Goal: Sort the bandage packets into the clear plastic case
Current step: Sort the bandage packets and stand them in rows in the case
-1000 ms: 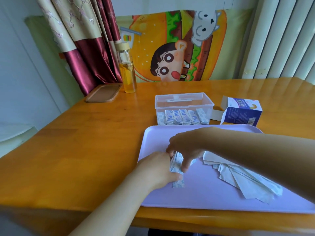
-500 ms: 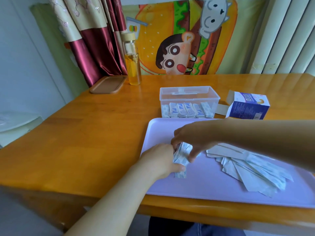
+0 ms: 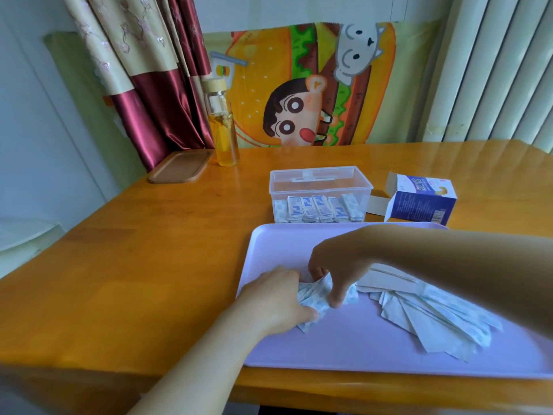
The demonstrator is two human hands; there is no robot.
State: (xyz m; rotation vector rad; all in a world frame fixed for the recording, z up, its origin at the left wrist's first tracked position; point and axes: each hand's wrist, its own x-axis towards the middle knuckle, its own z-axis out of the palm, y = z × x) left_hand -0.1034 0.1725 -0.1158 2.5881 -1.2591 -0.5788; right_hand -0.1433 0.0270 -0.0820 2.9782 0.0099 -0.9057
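Gripping one crumpled bunch of bandage packets point(image 3: 317, 298) from both sides here. The left hand point(image 3: 278, 298) has its fingers curled round the near end, and the right hand point(image 3: 338, 265) reaches in from the right and pinches the far end between thumb and fingertips. So both hands are closed tight on that same bunch. It sits low over the left part of the lilac tray point(image 3: 359, 351); can't tell if it's actually touching the tray.

Just to the right, a fanned pile of loose packets point(image 3: 434, 319) lies flat on the tray, partly under the right forearm. The clear plastic case point(image 3: 320, 182) stands on the wooden table point(image 3: 119, 265) just behind the tray's far edge, with a row of stored packets point(image 3: 320, 208) standing on end along its front wall. A blue cardboard box point(image 3: 422, 203) with its flap open sits right of the case. Back left, there's a glass bottle point(image 3: 223, 124) of yellow liquid beside a small wooden tray point(image 3: 181, 166).
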